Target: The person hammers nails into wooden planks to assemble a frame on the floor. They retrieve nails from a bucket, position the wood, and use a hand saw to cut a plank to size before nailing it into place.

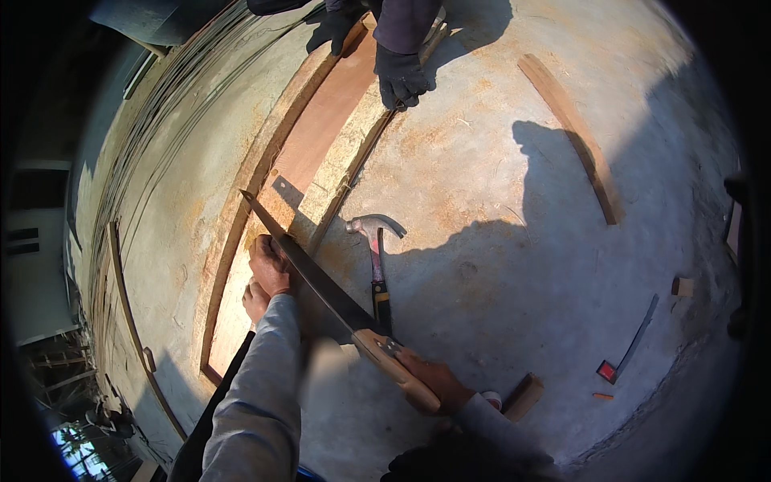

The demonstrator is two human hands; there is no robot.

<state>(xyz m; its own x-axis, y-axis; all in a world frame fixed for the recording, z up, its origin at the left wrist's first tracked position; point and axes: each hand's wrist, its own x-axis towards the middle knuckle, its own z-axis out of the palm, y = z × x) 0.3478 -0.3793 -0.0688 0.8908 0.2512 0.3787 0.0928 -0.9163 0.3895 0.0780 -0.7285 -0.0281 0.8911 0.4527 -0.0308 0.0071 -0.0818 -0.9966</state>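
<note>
My right hand (434, 381) is closed round the wooden handle (393, 368) of a handsaw. The saw's long dark blade (321, 285) slants up and left across a long wooden frame (218, 273), its tip over the frame's left rail. Just left of the blade, my left hand (271, 263) has its fingers bent over a light wooden board (238, 309) between the rails. A bare part below that hand I cannot make out. At the far end, another person's black-gloved hands (401, 79) rest on the frame.
A claw hammer (376, 261) lies right of the frame. Further right are a curved wood strip (574, 132), a red-ended square-like tool (608, 370), an orange stick (602, 396) and wood offcuts (524, 397). Thin rods (152, 104) line the left side of the concrete floor.
</note>
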